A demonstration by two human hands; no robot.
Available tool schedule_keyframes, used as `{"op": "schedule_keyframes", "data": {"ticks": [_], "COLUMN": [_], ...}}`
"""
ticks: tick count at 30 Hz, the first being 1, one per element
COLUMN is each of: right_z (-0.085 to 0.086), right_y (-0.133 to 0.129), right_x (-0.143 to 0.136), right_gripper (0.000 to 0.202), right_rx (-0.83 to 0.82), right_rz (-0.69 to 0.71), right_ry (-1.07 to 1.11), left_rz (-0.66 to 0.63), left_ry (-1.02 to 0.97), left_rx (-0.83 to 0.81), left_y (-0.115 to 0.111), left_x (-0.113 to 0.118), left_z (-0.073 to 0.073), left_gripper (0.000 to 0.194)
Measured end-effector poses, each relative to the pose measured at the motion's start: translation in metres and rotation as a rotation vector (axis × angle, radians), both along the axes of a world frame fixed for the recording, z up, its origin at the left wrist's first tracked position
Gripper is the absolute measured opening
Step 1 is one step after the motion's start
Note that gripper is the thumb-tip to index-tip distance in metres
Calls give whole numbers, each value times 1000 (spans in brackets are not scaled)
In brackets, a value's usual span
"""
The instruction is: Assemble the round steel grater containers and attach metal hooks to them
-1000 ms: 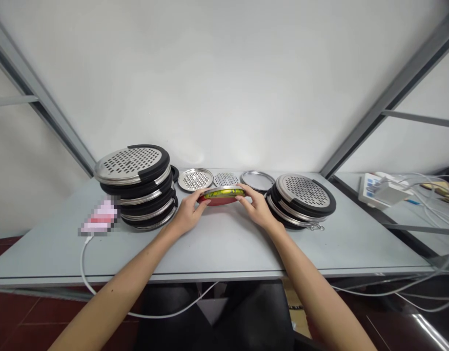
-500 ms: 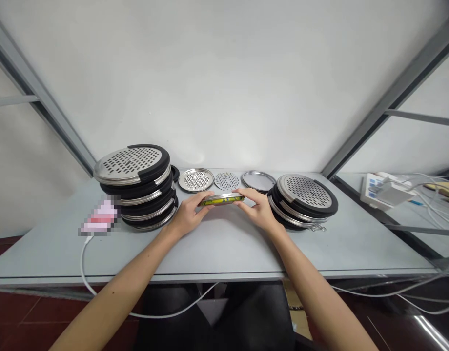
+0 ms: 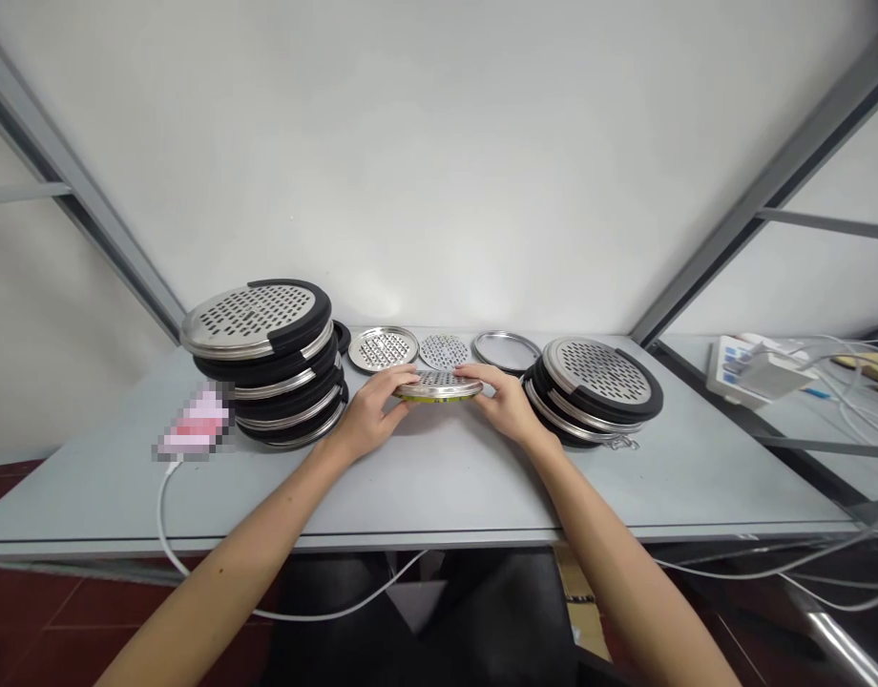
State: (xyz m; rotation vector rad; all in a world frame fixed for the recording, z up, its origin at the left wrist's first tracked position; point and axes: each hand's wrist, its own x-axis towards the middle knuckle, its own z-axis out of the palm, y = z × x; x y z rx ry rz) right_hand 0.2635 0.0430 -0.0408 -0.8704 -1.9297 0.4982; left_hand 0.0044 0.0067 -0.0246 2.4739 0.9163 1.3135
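Between my two hands is a flat round metal case (image 3: 440,386) with a slotted top and a yellow-green band below its rim. My left hand (image 3: 371,412) grips its left edge, thumb below and fingers on top. On the opposite edge, my right hand (image 3: 507,403) is closed in the same way. The case is held level above the table, its slotted face toward me. Behind it lie a rimmed slotted metal disc (image 3: 384,350), a flat perforated disc (image 3: 445,351) and a metal ring-shaped piece (image 3: 508,337).
A tall stack of slotted round cases with black rims (image 3: 257,320) stands left, a shorter stack (image 3: 603,372) right. A pixelated pink object (image 3: 196,423) with a white cable (image 3: 163,525) lies left. Power strip (image 3: 732,372) and cables are far right. Grey posts flank the table (image 3: 439,496).
The case has tilted so its slotted top now shows more and its yellow-green side less. Both hands keep hold of it.
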Motion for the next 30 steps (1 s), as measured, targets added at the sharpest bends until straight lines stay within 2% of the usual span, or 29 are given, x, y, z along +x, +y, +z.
{"op": "schedule_keyframes", "data": {"ticks": [7, 11, 16, 21, 30], "right_z": [6, 6, 3, 2, 7], "right_y": [-4, -3, -1, -1, -4], "right_x": [-3, -2, 2, 1, -1], "right_gripper": [30, 30, 32, 29, 27], "right_rx": [87, 151, 178, 176, 75], "right_rz": [-18, -58, -70, -95, -99], "right_ry": [4, -61, -126, -125, -77], "left_rz": [15, -12, 5, 34, 47], "left_ry": [77, 118, 164, 191, 257], "left_rx": [61, 78, 27, -36, -174], "left_y": [2, 5, 6, 2, -1], "left_x": [-1, -1, -1, 1, 0], "left_z": [-2, -4, -5, -4, -5], "left_gripper": [47, 45, 46, 56, 46]}}
